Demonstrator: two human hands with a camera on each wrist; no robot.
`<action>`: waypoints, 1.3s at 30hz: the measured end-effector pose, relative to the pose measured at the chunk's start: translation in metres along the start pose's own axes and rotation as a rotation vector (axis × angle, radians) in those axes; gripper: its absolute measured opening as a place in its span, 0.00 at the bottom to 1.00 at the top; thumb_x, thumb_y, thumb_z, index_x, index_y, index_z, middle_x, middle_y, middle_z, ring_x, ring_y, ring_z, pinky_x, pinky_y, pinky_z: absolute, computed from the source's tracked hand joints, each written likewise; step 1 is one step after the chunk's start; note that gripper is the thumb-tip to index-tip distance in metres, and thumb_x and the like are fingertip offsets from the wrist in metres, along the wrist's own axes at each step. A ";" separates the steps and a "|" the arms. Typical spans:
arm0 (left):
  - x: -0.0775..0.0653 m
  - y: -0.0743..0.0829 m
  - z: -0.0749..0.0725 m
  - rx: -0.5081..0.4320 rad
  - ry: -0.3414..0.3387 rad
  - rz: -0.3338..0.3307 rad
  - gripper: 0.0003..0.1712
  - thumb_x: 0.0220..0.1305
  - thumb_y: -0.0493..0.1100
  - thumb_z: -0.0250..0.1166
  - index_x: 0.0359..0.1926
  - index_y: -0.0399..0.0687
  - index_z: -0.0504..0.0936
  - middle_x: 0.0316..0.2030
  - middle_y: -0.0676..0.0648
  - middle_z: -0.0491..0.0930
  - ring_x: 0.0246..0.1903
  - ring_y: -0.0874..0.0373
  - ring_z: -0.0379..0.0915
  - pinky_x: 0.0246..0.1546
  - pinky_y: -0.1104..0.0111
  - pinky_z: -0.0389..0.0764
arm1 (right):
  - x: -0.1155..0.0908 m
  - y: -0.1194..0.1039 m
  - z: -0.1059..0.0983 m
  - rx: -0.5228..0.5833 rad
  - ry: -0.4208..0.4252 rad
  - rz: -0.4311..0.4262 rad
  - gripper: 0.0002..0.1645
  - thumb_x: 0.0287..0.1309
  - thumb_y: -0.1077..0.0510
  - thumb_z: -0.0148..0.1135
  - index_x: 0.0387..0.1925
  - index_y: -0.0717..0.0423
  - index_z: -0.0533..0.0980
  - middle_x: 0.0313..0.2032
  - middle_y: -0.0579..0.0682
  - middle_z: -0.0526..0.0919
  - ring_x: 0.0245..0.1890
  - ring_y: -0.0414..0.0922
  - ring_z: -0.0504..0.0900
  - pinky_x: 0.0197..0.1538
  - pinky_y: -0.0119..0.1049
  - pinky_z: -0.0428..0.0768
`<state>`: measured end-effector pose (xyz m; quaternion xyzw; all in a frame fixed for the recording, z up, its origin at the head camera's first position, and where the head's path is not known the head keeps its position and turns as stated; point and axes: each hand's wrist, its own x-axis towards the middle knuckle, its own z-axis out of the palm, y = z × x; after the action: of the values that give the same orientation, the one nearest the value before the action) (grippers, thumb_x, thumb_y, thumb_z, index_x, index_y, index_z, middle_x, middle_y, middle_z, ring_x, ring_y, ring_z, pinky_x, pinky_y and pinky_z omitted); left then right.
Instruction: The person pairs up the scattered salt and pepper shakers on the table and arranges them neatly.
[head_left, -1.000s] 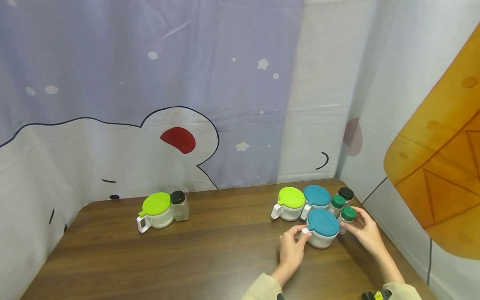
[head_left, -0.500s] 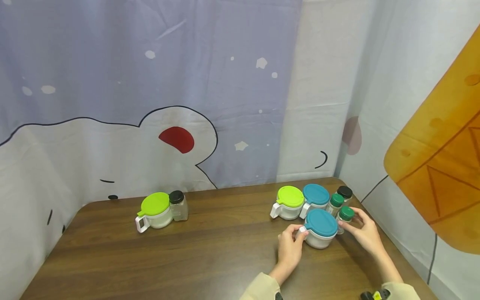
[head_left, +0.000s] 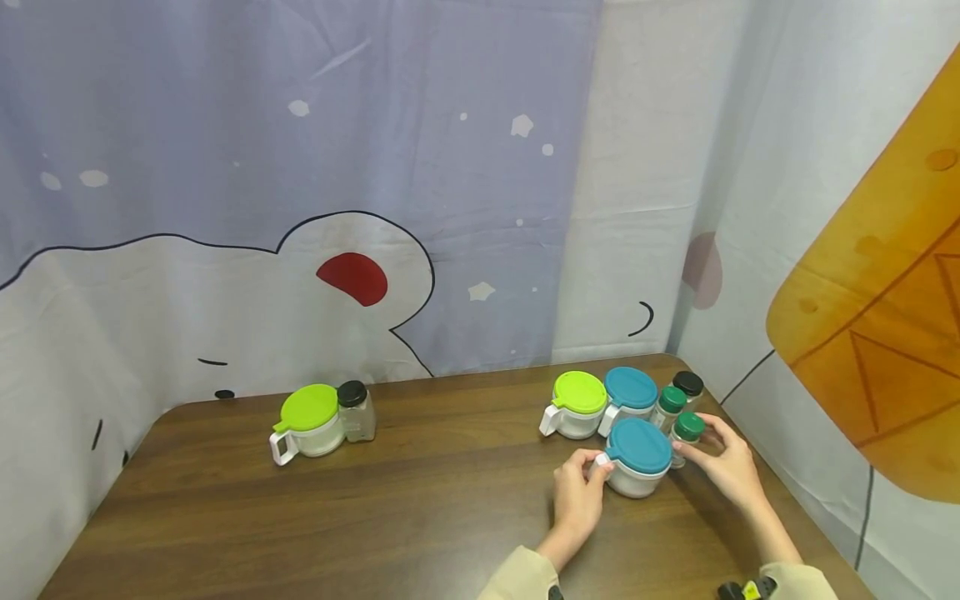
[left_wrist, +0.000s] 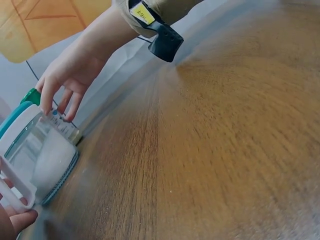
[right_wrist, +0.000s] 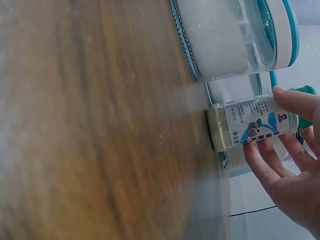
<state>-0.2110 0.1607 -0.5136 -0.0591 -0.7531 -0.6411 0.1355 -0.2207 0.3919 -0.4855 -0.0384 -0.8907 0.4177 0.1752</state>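
My left hand [head_left: 577,500] pinches the white handle [left_wrist: 17,192] of a seasoning jar [head_left: 639,450] with a blue lid. This jar stands upright on the table, its clear body partly filled with something white. Thumb and fingers of my right hand [head_left: 727,467] hold a small spice bottle [right_wrist: 257,120] with a green cap and a printed label. The bottle is upright, just right of the blue-lidded jar. Behind them are another blue-lidded jar [head_left: 631,390], a lime-lidded jar [head_left: 579,400], a second green-capped bottle [head_left: 670,404] and a black-capped bottle [head_left: 687,385].
At the table's [head_left: 420,500] back left, another lime-lidded jar [head_left: 311,417] stands beside a black-capped shaker [head_left: 356,412]. A printed curtain [head_left: 480,208] hangs along the back edge and around the right side, close to my right hand.
The held green-capped bottle has shifted slightly left with my right hand, and the held jar very slightly left too. Both grips are unchanged; the head view has turned a little.
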 end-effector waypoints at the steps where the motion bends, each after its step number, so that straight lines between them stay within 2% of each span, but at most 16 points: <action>1: 0.000 0.000 0.000 -0.006 0.002 -0.003 0.07 0.54 0.42 0.70 0.35 0.46 0.85 0.29 0.50 0.87 0.22 0.74 0.67 0.22 0.79 0.69 | 0.000 0.000 0.000 0.004 -0.002 0.002 0.34 0.52 0.50 0.72 0.57 0.57 0.70 0.41 0.40 0.83 0.37 0.14 0.69 0.48 0.60 0.75; 6: -0.001 0.000 -0.001 -0.017 0.017 -0.017 0.07 0.54 0.41 0.71 0.34 0.46 0.85 0.30 0.50 0.87 0.22 0.73 0.68 0.22 0.79 0.70 | -0.001 0.001 0.001 0.012 -0.006 0.007 0.34 0.51 0.49 0.72 0.57 0.56 0.70 0.37 0.24 0.77 0.37 0.14 0.69 0.49 0.58 0.75; 8: -0.001 0.001 -0.002 -0.014 0.024 -0.014 0.06 0.54 0.41 0.70 0.34 0.45 0.85 0.30 0.49 0.87 0.22 0.73 0.69 0.22 0.78 0.70 | -0.001 0.000 0.002 0.013 -0.001 0.010 0.34 0.51 0.49 0.72 0.57 0.55 0.71 0.36 0.21 0.75 0.37 0.14 0.69 0.49 0.59 0.75; 16: -0.002 0.000 -0.007 -0.014 0.033 -0.022 0.05 0.55 0.40 0.70 0.34 0.45 0.85 0.30 0.49 0.87 0.23 0.73 0.70 0.23 0.78 0.71 | -0.003 -0.003 0.005 0.011 -0.001 0.004 0.34 0.49 0.50 0.73 0.56 0.55 0.71 0.40 0.37 0.83 0.37 0.14 0.69 0.49 0.62 0.73; 18: -0.002 -0.001 -0.009 -0.013 0.032 -0.027 0.05 0.55 0.40 0.70 0.34 0.45 0.85 0.30 0.49 0.87 0.23 0.73 0.70 0.23 0.78 0.71 | -0.004 -0.003 0.005 0.011 0.001 0.001 0.34 0.49 0.50 0.74 0.56 0.55 0.71 0.40 0.37 0.83 0.37 0.14 0.69 0.49 0.63 0.73; 21: -0.002 0.000 -0.011 -0.006 0.023 -0.027 0.05 0.55 0.40 0.70 0.34 0.45 0.85 0.31 0.49 0.87 0.24 0.73 0.72 0.24 0.78 0.72 | -0.005 -0.003 0.006 0.012 0.003 -0.010 0.34 0.49 0.50 0.74 0.56 0.55 0.71 0.39 0.31 0.81 0.37 0.14 0.69 0.49 0.63 0.74; 26: 0.000 0.001 -0.016 0.020 -0.005 -0.018 0.06 0.55 0.42 0.70 0.34 0.47 0.84 0.31 0.50 0.87 0.24 0.72 0.73 0.25 0.77 0.72 | -0.004 -0.004 0.007 -0.003 0.010 -0.046 0.33 0.49 0.51 0.74 0.55 0.55 0.72 0.37 0.21 0.75 0.38 0.15 0.70 0.47 0.53 0.76; 29: 0.000 0.002 -0.019 0.026 -0.012 -0.025 0.06 0.56 0.42 0.70 0.34 0.47 0.84 0.31 0.50 0.87 0.26 0.72 0.75 0.26 0.77 0.74 | -0.003 -0.007 0.007 -0.006 0.014 -0.058 0.33 0.48 0.52 0.74 0.55 0.55 0.72 0.37 0.22 0.76 0.37 0.16 0.71 0.47 0.48 0.76; 33: -0.001 0.002 -0.022 0.015 -0.004 -0.028 0.05 0.56 0.42 0.69 0.34 0.46 0.84 0.32 0.49 0.87 0.27 0.70 0.78 0.27 0.77 0.76 | -0.003 -0.011 0.008 -0.008 0.019 -0.064 0.33 0.47 0.54 0.75 0.55 0.55 0.73 0.38 0.29 0.80 0.37 0.17 0.73 0.45 0.43 0.76; 37: -0.001 0.003 -0.025 0.007 0.002 -0.022 0.06 0.56 0.41 0.69 0.35 0.46 0.84 0.33 0.48 0.87 0.28 0.67 0.81 0.29 0.76 0.78 | -0.003 -0.012 0.010 -0.017 0.024 -0.075 0.33 0.46 0.54 0.76 0.54 0.54 0.73 0.37 0.29 0.80 0.37 0.19 0.74 0.43 0.32 0.75; 39: 0.000 0.003 -0.027 0.000 0.002 -0.017 0.06 0.57 0.41 0.69 0.35 0.45 0.84 0.33 0.47 0.87 0.30 0.65 0.82 0.30 0.76 0.79 | -0.004 -0.011 0.010 -0.016 0.026 -0.080 0.33 0.46 0.55 0.76 0.54 0.54 0.73 0.36 0.26 0.79 0.37 0.19 0.75 0.42 0.28 0.75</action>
<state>-0.2062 0.1347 -0.5070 -0.0518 -0.7534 -0.6424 0.1308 -0.2201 0.3767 -0.4844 -0.0098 -0.8925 0.4026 0.2030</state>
